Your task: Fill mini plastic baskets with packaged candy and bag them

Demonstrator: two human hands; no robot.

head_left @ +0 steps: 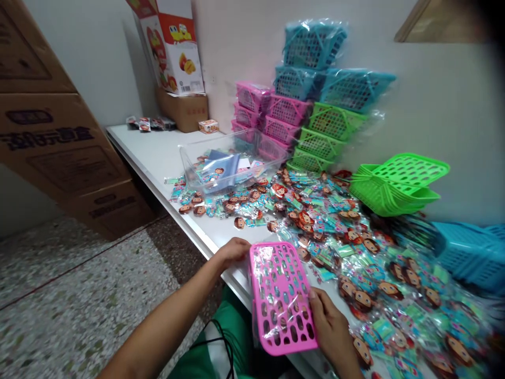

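A pink plastic basket with a slotted lid [282, 295] is at the table's front edge, lid side facing me. Clear film seems to cover it, and small items show dimly through the slots. My left hand [234, 250] grips its far left corner, with the fingertips partly hidden behind the basket. Along the right side, my right hand [330, 321] holds the edge, thumb near the lid's rim. Just beyond and to the right lie many small clear packets with cartoon figures [305, 221], spread in a thick layer.
Wrapped pink baskets [282, 110], green baskets [321, 139] and blue baskets [313, 47] are stacked against the wall. Loose green baskets [390, 192] and blue baskets [469, 252] stand at right. A clear bin [189, 163] sits behind the packets; cartons [59, 137] rise at left.
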